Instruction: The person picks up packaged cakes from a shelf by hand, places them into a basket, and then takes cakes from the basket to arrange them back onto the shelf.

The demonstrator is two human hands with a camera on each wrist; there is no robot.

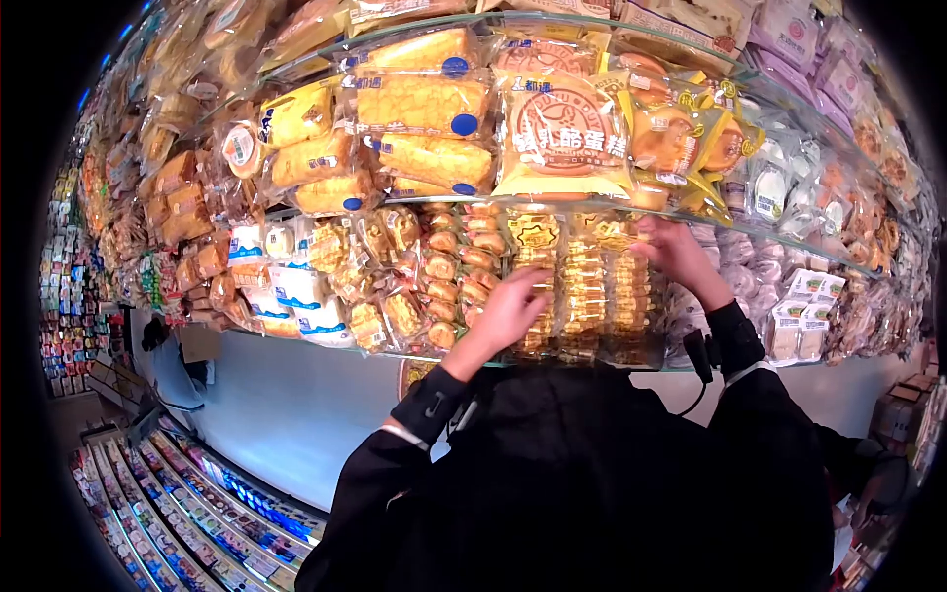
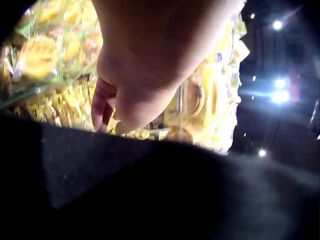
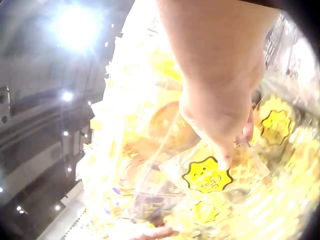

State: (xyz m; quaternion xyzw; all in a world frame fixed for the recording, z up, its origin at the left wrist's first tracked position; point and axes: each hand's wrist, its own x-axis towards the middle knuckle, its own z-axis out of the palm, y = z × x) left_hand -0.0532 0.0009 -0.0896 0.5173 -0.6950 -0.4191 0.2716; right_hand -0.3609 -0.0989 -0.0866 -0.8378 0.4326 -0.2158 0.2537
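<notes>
Rows of clear packets with golden waffle-like pieces (image 1: pixel 582 296) stand on the lower shelf in the head view. My left hand (image 1: pixel 513 311) is over the left row, fingers pointing down, loosely bent; in the left wrist view this hand (image 2: pixel 145 65) hides what its fingertips touch. At the back of the right row is my right hand (image 1: pixel 681 255). The right wrist view shows my right hand (image 3: pixel 220 85) pinching a clear packet with a yellow star-shaped label (image 3: pixel 207 175), thumb against the label's edge. Another similar star label (image 3: pixel 276 127) lies beside these fingers.
A glass shelf (image 1: pixel 819 245) with large bagged cakes (image 1: pixel 562 138) runs just above both hands. Small bagged rolls (image 1: pixel 442 266) lie left of the waffle rows, white-labelled packs (image 1: pixel 801 316) to the right. A lower display rack (image 1: pixel 187 503) stands at the bottom left.
</notes>
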